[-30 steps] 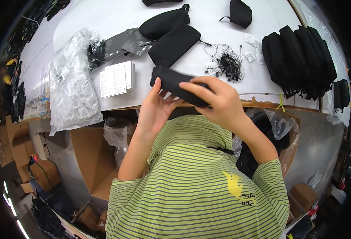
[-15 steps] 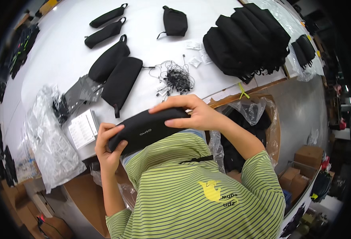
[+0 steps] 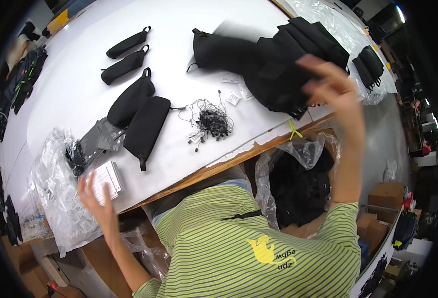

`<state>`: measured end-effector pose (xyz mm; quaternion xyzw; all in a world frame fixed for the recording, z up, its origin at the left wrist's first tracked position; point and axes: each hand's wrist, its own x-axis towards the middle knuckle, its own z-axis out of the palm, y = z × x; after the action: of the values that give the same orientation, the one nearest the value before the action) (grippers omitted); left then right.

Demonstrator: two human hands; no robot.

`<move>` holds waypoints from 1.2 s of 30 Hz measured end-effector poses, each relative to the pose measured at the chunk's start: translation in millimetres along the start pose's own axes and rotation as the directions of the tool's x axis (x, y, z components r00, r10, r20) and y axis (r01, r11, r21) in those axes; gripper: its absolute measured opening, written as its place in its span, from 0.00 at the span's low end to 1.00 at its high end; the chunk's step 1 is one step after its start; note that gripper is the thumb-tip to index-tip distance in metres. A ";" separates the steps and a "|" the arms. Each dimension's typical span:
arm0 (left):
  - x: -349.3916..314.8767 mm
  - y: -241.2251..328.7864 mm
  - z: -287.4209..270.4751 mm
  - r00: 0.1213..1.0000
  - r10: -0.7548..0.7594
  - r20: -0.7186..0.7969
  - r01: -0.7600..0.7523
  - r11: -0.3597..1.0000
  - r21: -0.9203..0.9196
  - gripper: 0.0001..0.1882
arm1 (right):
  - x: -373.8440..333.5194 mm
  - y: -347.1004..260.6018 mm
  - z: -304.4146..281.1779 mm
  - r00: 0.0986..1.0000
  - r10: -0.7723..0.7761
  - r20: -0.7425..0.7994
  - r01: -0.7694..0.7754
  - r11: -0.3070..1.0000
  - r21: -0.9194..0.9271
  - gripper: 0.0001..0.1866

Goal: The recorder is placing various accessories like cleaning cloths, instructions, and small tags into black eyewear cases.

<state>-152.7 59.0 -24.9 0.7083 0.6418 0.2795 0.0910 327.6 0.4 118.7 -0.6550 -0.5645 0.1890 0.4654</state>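
Observation:
My left hand (image 3: 99,201), fingers spread, is over a white printed box or stack of cards (image 3: 110,178) at the table's left front; whether it touches is unclear. My right hand (image 3: 333,89) is smeared by motion at the heap of black pouches (image 3: 318,44) on the right. Left of its fingertips lies a blurred black shape (image 3: 273,69), apparently a pouch; whether I grip it cannot be seen. It overlaps the heap and reaches the single black pouch (image 3: 204,47) at the table's middle. A pale blurred shape (image 3: 236,31) shows behind it.
Black pouches with loops (image 3: 147,129) lie left of a tangle of black cables (image 3: 214,121). Small white packets (image 3: 233,99) lie nearby. Grey flat bags (image 3: 99,136) and a clear plastic bag (image 3: 60,193) are at the left. A lined carton (image 3: 301,186) stands below the table edge.
Both hands held a black pouch before my body; now they are apart. My right hand has swung to the right-hand heap, my left to the white box. The view has shifted.

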 end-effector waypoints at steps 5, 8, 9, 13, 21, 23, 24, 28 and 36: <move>-19.2 -92.7 4.3 0.986 -0.155 -0.053 0.164 0.938 0.305 0.29 | 74.2 34.2 -104.9 0.748 -0.349 -0.564 0.109 0.903 -0.415 0.22; -23.4 -94.8 10.1 0.974 -0.216 0.060 0.206 0.968 0.141 0.32 | 101.3 70.5 -127.7 0.852 -0.219 -0.476 -0.162 0.753 -0.638 0.21; -23.4 -93.4 12.3 0.963 -0.247 0.108 0.250 0.968 -0.012 0.33 | 105.1 93.0 -137.7 0.871 -0.345 -0.349 -0.092 0.583 -0.807 0.21; -24.8 -91.7 8.2 0.969 -0.233 0.084 0.230 0.972 0.037 0.33 | 105.7 117.4 -128.9 0.950 0.087 -0.301 -0.273 0.699 -0.661 0.23; -21.1 -56.7 4.3 0.981 -0.099 -0.169 0.151 0.931 0.332 0.22 | 64.8 48.5 -3.8 0.924 -0.319 -0.210 0.123 0.770 -0.626 0.12; -21.2 -61.8 2.9 0.986 -0.078 -0.149 0.114 0.961 0.250 0.19 | 44.5 48.1 50.1 0.982 -0.171 0.080 0.189 0.887 -0.421 0.08; -15.3 -54.9 0.6 0.963 -0.265 -0.048 0.268 0.962 0.053 0.20 | 37.5 59.5 70.3 0.982 -0.087 0.169 0.151 0.895 -0.420 0.08; -23.5 -56.7 0.1 0.939 -0.339 -0.049 0.308 0.897 -0.317 0.25 | 24.3 115.2 145.3 0.955 -0.023 0.294 0.154 0.891 -0.427 0.06; -59.0 -10.4 -6.4 0.892 -0.446 0.067 0.366 0.629 -0.686 0.12 | 21.1 96.1 236.4 0.902 0.079 0.424 0.177 0.828 -0.532 0.09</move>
<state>-166.0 2.5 -41.2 0.4445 0.6402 0.5057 0.3698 205.1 120.2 -71.6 -0.6890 -0.6999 0.1426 0.1226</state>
